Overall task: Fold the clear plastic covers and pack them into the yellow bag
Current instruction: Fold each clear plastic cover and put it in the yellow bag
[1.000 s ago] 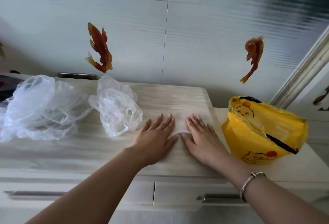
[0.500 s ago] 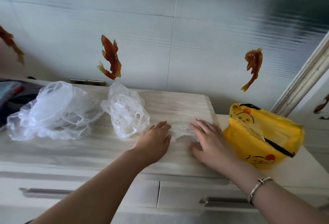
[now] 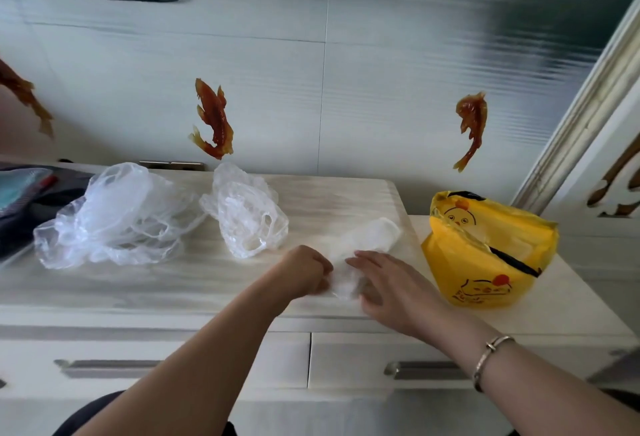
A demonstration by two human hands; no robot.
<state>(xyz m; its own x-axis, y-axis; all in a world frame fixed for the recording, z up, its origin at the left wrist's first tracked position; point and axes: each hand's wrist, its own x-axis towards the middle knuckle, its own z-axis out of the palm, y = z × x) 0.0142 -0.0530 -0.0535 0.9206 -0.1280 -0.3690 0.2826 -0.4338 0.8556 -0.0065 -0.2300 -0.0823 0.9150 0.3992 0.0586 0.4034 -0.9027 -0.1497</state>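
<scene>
I can read no words, numbers or brand names anywhere. The yellow bag (image 3: 485, 255) just past my right hand (image 3: 391, 293) carries only cartoon chick faces and small marks too blurred for me to read.

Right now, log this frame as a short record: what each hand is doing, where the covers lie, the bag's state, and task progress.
left hand: fingers curled, pinching the near end of the flat cover
right hand: fingers straight, resting on the same cover
flat cover: spread on the cabinet top, running toward the yellow bag
loose covers: big heap at left, smaller one beside it, both crumpled
yellow bag: upright, mouth open, right of the hands
progress: one cover being folded; two unfolded
</scene>
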